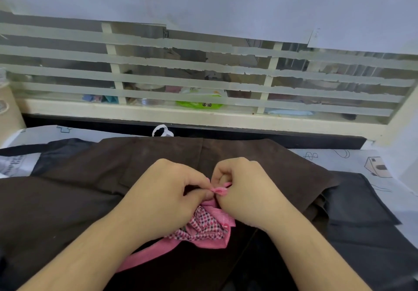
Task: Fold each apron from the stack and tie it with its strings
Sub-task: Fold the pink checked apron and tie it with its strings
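A small folded pink apron with a dotted pattern lies on top of a spread brown apron. Its pink string is pinched between both hands just above the bundle. My left hand grips the string from the left, fingers closed. From the right, my right hand pinches the same string, and the two hands almost touch. A loose pink strap trails down to the lower left under my left forearm. The knot itself is mostly hidden by my fingers.
Darker aprons lie under the brown one at the right and far left. A patterned white table cover shows at the edges. A white loop sits at the far edge. Behind is a striped glass cabinet.
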